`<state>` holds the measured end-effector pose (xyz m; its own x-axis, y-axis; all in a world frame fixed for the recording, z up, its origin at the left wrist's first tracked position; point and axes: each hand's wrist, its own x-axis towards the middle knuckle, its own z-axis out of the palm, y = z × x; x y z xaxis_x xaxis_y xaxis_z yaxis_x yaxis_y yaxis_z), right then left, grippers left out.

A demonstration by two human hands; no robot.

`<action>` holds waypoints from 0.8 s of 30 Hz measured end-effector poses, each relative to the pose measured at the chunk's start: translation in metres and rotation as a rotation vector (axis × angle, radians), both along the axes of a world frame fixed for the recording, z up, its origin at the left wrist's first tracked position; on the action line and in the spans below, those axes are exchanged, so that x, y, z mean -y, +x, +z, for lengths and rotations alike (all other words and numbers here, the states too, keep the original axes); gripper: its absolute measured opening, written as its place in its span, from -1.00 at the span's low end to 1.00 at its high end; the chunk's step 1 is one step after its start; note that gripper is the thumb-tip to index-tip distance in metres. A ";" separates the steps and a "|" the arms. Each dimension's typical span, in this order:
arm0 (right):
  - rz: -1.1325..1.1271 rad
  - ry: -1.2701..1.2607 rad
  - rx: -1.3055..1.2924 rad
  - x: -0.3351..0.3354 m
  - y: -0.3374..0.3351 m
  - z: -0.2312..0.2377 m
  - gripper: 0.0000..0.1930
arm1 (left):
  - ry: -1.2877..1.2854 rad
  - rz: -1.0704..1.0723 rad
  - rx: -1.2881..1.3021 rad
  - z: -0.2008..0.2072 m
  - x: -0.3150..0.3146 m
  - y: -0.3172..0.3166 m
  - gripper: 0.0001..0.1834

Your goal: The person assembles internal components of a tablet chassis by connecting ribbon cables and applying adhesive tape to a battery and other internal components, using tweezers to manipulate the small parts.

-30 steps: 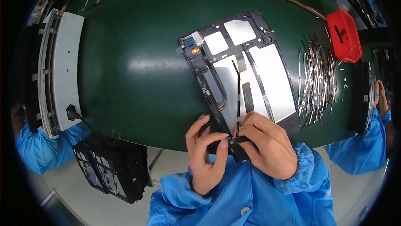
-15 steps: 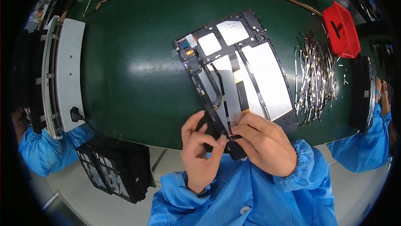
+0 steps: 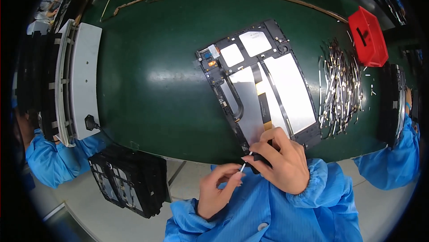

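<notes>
Off the frame (image 3: 263, 94), left hand (image 3: 216, 190) has withdrawn.

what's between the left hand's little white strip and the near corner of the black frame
Nothing visible. The left hand pinches a small white strip just short of the black frame. The right hand rests on that near corner, beside the strip, not across its path.

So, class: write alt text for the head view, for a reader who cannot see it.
A right hand presses the near corner of a black tablet frame on a green table; the left hand pinches a thin white strip beside it.
</notes>
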<state>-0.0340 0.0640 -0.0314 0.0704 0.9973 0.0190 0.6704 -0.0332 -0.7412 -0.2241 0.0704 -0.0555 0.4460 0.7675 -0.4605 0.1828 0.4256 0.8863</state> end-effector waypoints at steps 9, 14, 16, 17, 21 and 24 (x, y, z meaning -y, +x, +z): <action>0.025 -0.112 -0.531 0.002 0.014 0.011 -0.67 | 0.011 0.052 0.214 0.003 -0.012 0.021 -0.79; 0.100 0.126 -0.494 0.008 0.023 0.005 -0.71 | 0.324 0.000 0.146 -0.001 -0.016 0.028 -0.76; 0.151 0.164 -0.437 0.016 0.025 0.010 -0.71 | 0.756 -0.013 -0.001 0.000 -0.024 0.039 -0.68; 0.212 0.192 -0.388 0.019 0.028 0.013 -0.71 | 0.758 -0.025 0.022 0.002 -0.029 0.043 -0.68; 0.019 0.436 -0.017 0.017 0.086 0.041 -0.81 | 1.195 -0.412 -0.103 0.008 -0.045 0.040 -0.71; -0.750 0.538 0.159 0.002 0.156 0.068 -0.87 | 1.086 -0.247 -0.113 0.007 -0.046 0.044 -0.85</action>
<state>0.1221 0.0618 0.0364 0.6490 0.5468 0.5290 0.7074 -0.1775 -0.6842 -0.1805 0.1160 -0.0482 0.6395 0.6830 0.3529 0.2580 -0.6231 0.7383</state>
